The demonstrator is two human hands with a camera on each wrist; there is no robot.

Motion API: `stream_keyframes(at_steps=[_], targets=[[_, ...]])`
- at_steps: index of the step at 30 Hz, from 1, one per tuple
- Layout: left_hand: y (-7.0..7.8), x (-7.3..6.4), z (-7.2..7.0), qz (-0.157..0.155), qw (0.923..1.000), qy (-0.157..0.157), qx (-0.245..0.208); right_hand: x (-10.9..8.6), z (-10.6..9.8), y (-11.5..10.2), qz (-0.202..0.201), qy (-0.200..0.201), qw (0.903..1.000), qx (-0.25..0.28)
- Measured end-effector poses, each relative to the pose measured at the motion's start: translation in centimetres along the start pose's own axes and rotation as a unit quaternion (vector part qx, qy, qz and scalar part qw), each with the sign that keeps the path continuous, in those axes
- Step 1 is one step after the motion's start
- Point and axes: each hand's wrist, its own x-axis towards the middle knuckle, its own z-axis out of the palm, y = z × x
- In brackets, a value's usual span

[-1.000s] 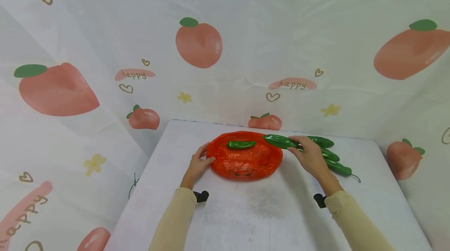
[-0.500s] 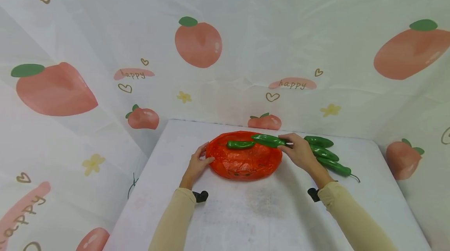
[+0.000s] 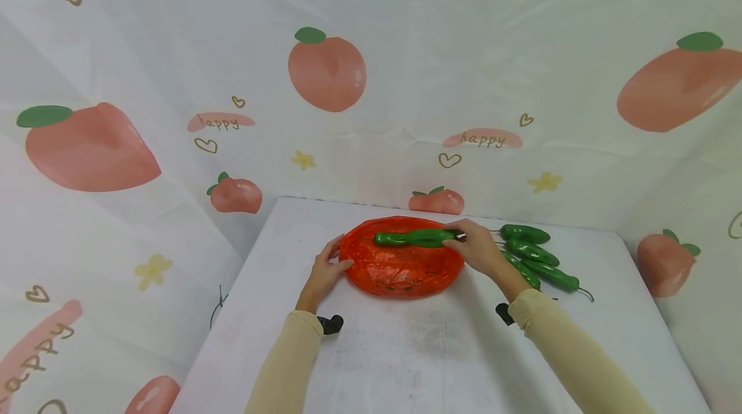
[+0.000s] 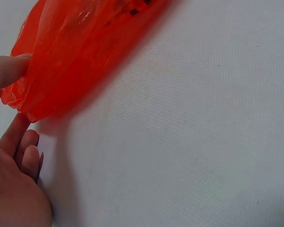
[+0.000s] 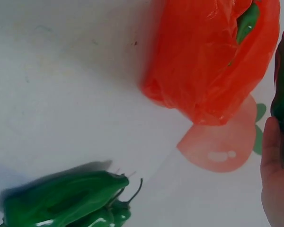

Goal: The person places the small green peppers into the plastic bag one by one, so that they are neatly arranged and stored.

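Right hand (image 3: 478, 248): fingertips closed in a pinch on stem end of green pepper (image 3: 428, 238), roughly horiz., over open mouth of red plastic bag (image 3: 400, 272). Left hand (image 3: 323, 272): at bag's left rim, pinching thin plastic, thumb one side, finger the other; remaining fingers loosely curled.

Change vs. 1 s ago: R hand + pepper shifted left & a bit lower, from bag's right edge to well over opening; tip now overlapping inner pepper (image 3: 390, 239) in head view. Touching or just above? Can't tell. L hand approx. same spot. More of loose peppers (image 3: 532, 252) now in sight past R hand. Meaning, prob.: carry to bag nearly done, release not yet made.

Count: bag x1; hands x2; peppers x6 visible, i.e. 1 in R hand, 1 in bag, 4 loose on white table (image 3: 406, 369), bunched to bag's right.
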Motion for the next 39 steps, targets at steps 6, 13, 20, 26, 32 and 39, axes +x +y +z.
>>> stream_keyframes(at_steps=[6, 13, 20, 26, 32, 39], targets=[[0.0, 0.0, 0.0, 0.003, 1.0, 0.0, -0.001, 0.8, 0.6, -0.7, 0.014, -0.026, 0.9995, 0.006], [0.2, -0.1, 0.1, -0.002, 1.0, 0.001, 0.002, 1.5, 1.6, -1.3, 0.033, -0.053, 0.998, -0.006], [0.3, -0.2, 0.1, -0.003, 1.0, -0.001, 0.002, 2.3, 2.4, -1.5, 0.019, -0.058, 0.9979, -0.024], [0.2, 0.0, 0.1, 0.002, 1.0, -0.001, 0.003, 3.0, 2.9, -1.8, 0.004, -0.058, 0.9981, -0.019], [0.2, -0.1, 0.0, 0.006, 1.0, 0.001, 0.0, 3.6, 3.7, -2.2, 0.007, -0.066, 0.9978, -0.01], [0.1, 0.0, 0.0, 0.01, 0.9999, 0.0, 0.001, 4.1, 4.8, -2.2, 0.008, -0.072, 0.9974, -0.003]])
